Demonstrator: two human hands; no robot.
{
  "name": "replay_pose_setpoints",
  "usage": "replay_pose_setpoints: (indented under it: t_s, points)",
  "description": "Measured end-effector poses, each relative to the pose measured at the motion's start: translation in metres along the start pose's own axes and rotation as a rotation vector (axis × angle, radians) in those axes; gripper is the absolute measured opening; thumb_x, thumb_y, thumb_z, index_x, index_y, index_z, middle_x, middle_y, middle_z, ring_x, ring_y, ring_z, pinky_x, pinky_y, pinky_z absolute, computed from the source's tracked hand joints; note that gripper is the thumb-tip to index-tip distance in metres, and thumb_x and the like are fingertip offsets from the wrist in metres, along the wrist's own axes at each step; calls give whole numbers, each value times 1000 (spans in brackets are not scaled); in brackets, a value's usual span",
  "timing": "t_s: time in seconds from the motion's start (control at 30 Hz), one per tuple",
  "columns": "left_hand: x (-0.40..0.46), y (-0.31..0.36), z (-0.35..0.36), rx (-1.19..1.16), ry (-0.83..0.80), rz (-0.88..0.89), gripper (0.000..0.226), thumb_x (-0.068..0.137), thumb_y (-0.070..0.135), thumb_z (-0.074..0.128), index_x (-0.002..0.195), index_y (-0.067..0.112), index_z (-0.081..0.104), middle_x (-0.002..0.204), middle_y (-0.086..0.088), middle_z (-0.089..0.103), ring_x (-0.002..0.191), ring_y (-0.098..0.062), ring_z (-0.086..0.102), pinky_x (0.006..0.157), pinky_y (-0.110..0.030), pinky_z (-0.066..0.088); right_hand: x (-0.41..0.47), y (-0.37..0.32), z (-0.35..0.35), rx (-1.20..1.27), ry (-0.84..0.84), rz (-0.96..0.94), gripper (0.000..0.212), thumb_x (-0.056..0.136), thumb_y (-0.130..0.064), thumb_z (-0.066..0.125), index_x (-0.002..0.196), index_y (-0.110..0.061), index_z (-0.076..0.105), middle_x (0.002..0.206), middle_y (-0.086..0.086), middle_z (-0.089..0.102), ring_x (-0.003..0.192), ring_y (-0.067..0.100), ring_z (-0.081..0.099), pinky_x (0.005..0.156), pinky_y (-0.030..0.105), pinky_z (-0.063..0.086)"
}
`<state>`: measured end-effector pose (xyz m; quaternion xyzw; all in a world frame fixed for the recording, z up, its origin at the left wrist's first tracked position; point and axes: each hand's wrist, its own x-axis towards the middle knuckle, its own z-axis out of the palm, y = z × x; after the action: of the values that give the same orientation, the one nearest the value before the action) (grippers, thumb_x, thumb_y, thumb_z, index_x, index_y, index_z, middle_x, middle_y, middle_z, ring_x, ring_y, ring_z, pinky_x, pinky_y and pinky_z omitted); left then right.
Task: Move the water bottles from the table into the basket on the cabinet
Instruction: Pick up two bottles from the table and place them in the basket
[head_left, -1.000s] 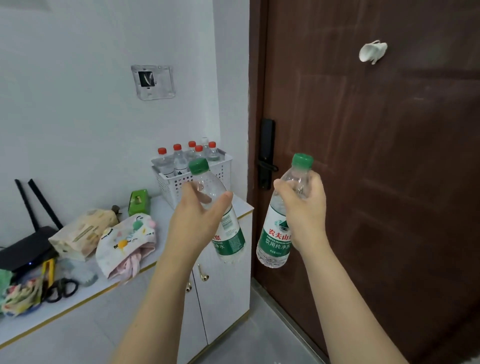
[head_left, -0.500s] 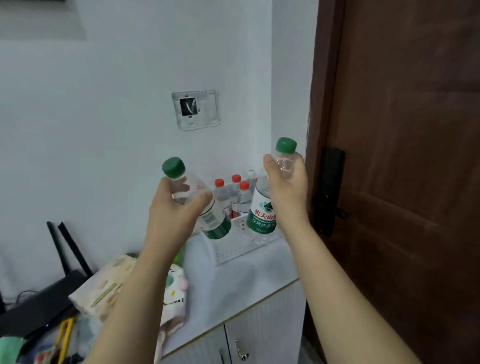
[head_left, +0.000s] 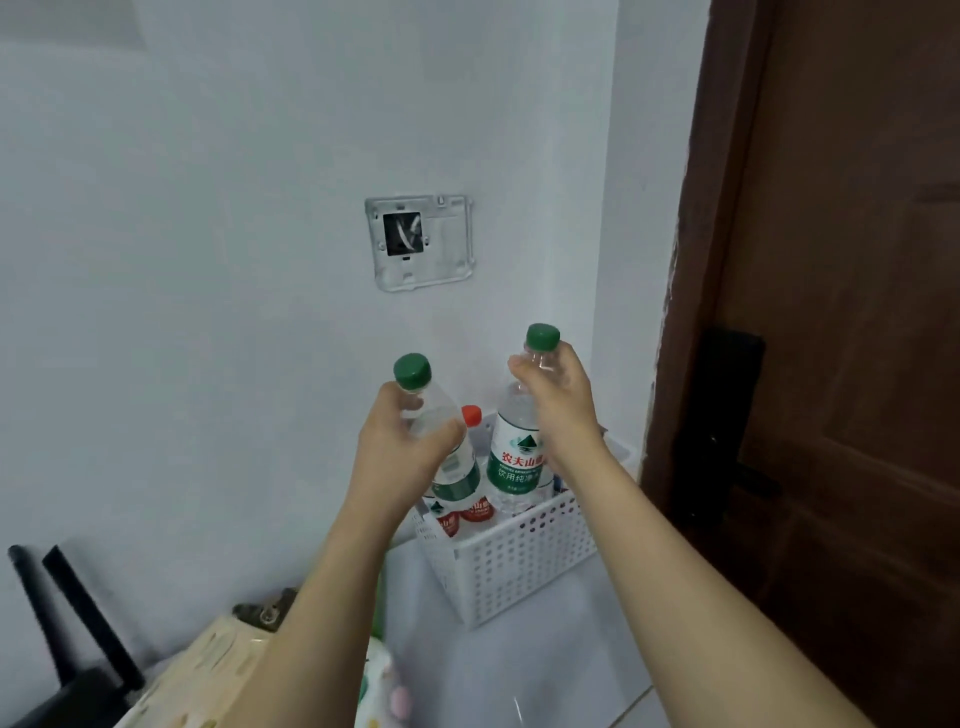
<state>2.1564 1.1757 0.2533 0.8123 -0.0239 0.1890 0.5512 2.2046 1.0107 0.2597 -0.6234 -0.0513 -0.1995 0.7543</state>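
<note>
Right hand (head_left: 558, 410) holds green-labelled bottle (head_left: 514, 462) reading 农夫山, 饮用纯净

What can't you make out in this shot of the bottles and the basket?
Head view:
- How many red-capped bottles stand in the basket: both hands and the green-capped bottles hide them.
- Whether the right bottle touches the basket floor: the wall hides its base.
- The left bottle label: the left hand covers it.
- Right hand fingertips.

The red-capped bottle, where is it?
In the head view, the red-capped bottle stands inside the white basket on the cabinet, peeking out between the two green-capped bottles held by the left hand and right hand.
</note>
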Motion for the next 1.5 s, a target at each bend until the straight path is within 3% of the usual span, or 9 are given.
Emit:
replay_pose_setpoints:
  t_s: [0.17, 0.27, 0.37, 0.5, 0.7, 0.83, 1.03, 1.37, 1.5]
  points:
    - [24, -37, 8, 30, -80, -46, 44, 80, 27, 74, 115, 28, 47, 111, 11, 58, 94, -9, 62, 68, -30, 51, 19, 40, 10, -126, -20, 78, 18, 87, -26, 70, 103, -27, 61, 108, -5, 66, 105, 17, 63, 88, 32, 49]
    - [34, -55, 17, 80, -142, -69, 49, 77, 29, 72, 118, 33, 46, 110, 11, 60, 97, -13, 65, 75, -35, 56, 30, 54, 15, -297, -151, 146, 27, 86, -21, 73, 110, -23, 61, 106, -11, 65, 101, 8, 59, 86, 26, 45]
    - [36, -74, 27, 181, -168, -94, 52, 67, 37, 70, 115, 30, 51, 107, 7, 62, 97, -17, 63, 85, -45, 55, 37, 72, 14, -471, -243, 226, 34, 83, -23, 76, 114, -18, 62, 107, -7, 67, 102, 13, 62, 92, 30, 48]
    - [39, -100, 36, 418, -148, -89, 66, 71, 37, 76, 130, 20, 52, 124, -2, 51, 113, -26, 48, 97, -38, 43, 33, 93, 11, -556, -279, 281, 31, 84, -28, 73, 111, -24, 58, 108, -8, 65, 104, 14, 61, 95, 37, 49]
    - [39, -118, 48, 678, -179, -62, 67, 71, 53, 70, 130, 30, 46, 135, 6, 47, 113, -24, 41, 96, -39, 37, 23, 111, 11, -466, -220, 192, 33, 88, -1, 59, 99, -32, 54, 111, 5, 61, 104, 21, 59, 92, 38, 50]
    - [42, -121, 52, 728, -179, -49, 67, 71, 59, 69, 128, 33, 45, 130, 7, 49, 114, -23, 39, 97, -40, 34, 26, 119, 10, -409, -151, 226, 33, 88, -1, 59, 106, -29, 55, 112, 4, 61, 105, 23, 60, 90, 38, 51]
    - [41, -125, 54, 727, -174, -48, 64, 69, 58, 68, 123, 31, 45, 123, 7, 52, 111, -23, 38, 95, -38, 33, 25, 120, 10, -412, -201, 221, 31, 88, -2, 60, 108, -25, 55, 113, 5, 62, 105, 21, 59, 90, 34, 48]
    - [38, -120, 52, 718, -181, -51, 65, 71, 57, 67, 126, 31, 44, 124, 7, 51, 112, -23, 37, 95, -38, 32, 20, 117, 9, -407, -228, 251, 30, 89, -4, 61, 112, -22, 56, 113, 5, 63, 108, 21, 59, 95, 36, 48]
    - [38, -115, 52, 763, -211, -57, 68, 72, 57, 68, 129, 28, 43, 129, 4, 50, 114, -25, 38, 95, -38, 31, 17, 112, 11, -427, -219, 257, 34, 89, -2, 62, 118, -18, 56, 115, 5, 61, 105, 19, 57, 92, 30, 48]
